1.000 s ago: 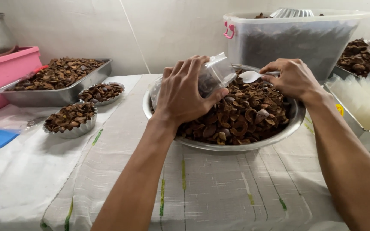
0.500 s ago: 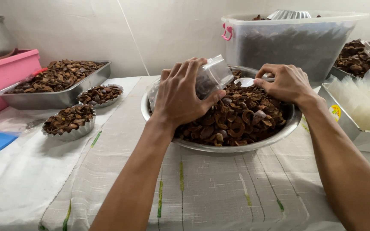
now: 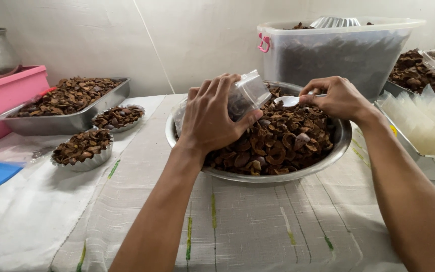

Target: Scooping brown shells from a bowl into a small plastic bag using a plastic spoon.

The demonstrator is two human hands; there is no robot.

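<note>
Clear plastic bag (image 3: 245,95): your left hand (image 3: 210,118) grips it, tilted over the steel bowl (image 3: 336,151) of brown chips. Your right hand (image 3: 336,98) pinches a white spoon (image 3: 288,100) just beside bag's mouth. Behind: big plastic tub (image 3: 338,48).

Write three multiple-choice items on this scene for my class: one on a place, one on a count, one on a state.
1. Where is the spoon?
A. Over the big bowl
B. In the pink tub
C. On the cloth

2. How many small fluted tins of chips sit left of the bowl?
A. One
B. Two
C. Five

3. How is the bag held?
A. Lying flat on the cloth
B. Tilted, mouth towards the spoon
C. Hanging from the wall

Answers:
1 A, the right hand holds it above the chips.
2 B, one tin stands in front of another.
3 B, the left hand has a grip on it, tipped.
</note>
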